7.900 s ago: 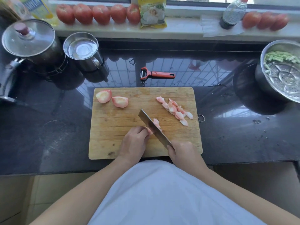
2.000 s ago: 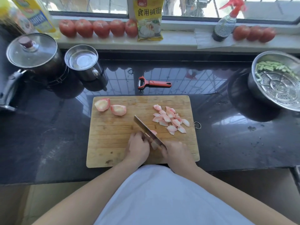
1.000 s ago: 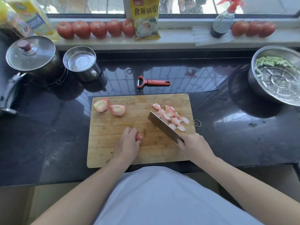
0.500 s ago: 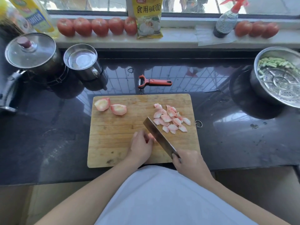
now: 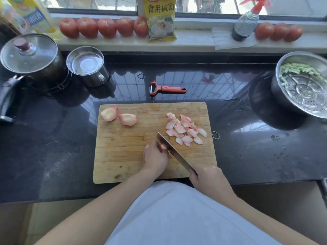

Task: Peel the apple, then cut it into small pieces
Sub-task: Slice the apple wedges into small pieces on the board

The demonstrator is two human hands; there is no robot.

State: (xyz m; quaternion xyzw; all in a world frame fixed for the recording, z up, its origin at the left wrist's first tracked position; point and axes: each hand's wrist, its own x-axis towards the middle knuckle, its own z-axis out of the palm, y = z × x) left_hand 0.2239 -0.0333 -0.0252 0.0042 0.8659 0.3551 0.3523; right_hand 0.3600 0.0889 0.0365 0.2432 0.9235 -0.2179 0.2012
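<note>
Where the frame's right edge cuts it, steel pot (image 5: 283, 96) (green pieces (image 5: 297, 68) inside); left hand (image 5: 154, 157) pinches apple piece (image 5: 163, 147), right hand (image 5: 208, 177) grips knife (image 5: 172, 150).

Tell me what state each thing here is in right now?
Apple quarters: peeled, uncut, two on the board's far left.
Pieces: cut, piled at the right.
Knife: gripped by the right hand.
Left hand: holding down an apple chunk.
Peeler: lying unused.
Pot: lidded.

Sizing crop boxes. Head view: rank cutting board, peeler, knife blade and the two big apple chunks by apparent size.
1. cutting board
2. knife blade
3. peeler, close to the blade, so unsure
4. two apple chunks, alike in size
</note>
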